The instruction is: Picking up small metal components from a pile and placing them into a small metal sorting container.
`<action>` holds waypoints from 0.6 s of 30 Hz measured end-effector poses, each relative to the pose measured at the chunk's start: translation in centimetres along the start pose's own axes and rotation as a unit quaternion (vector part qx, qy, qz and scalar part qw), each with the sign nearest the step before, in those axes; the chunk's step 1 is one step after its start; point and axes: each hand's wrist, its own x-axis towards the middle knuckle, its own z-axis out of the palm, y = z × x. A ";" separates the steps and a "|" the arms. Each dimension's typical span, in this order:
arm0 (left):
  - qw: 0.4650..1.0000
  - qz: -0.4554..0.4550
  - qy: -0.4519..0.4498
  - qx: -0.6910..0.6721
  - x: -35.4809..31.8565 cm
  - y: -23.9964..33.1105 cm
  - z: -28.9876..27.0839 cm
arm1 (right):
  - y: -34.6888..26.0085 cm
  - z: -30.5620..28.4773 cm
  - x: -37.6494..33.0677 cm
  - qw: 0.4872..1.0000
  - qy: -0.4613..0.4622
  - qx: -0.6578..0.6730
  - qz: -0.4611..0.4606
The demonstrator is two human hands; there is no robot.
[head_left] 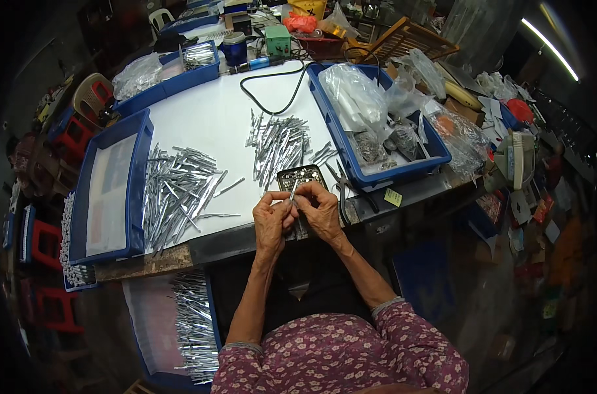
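Observation:
Near the table's front edge my left hand (271,221) and my right hand (321,211) come together, fingers pinched on a slim silvery metal piece (293,191). The fingertips cover part of it, so its exact kind cannot be made out. Just beyond the hands sits a small dark tray (279,178) with small metal parts in it. A pile of slim metal pieces (277,146) lies behind that tray, and a larger pile (177,197) spreads to the left. Pliers (342,186) with dark handles rest to the right of my right hand.
A blue bin (436,159) with plastic bags stands at right. Another blue bin (145,141) borders the left side. A black cable (272,113) loops across the white tabletop (210,111). Below the table, left of my legs, a blue bin holds metal pieces (195,328).

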 end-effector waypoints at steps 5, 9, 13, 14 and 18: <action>1.000 0.000 -0.006 -0.013 -0.1 0.1 0.0 | -0.2 0.0 -0.1 1.000 -0.002 0.028 0.006; 1.000 0.004 -0.007 -0.010 0.0 0.0 -0.1 | -0.4 -0.1 -0.2 0.999 -0.008 0.038 0.014; 1.000 0.000 -0.008 -0.013 -0.1 0.0 0.0 | -0.1 -0.2 -0.2 1.000 -0.008 0.022 0.016; 1.000 0.001 -0.006 -0.015 -0.1 0.0 0.0 | -0.1 -0.2 -0.2 1.000 -0.007 0.022 0.016; 1.000 -0.004 -0.008 -0.012 -0.2 0.0 0.1 | -0.7 -0.3 -0.3 0.999 -0.011 0.029 0.019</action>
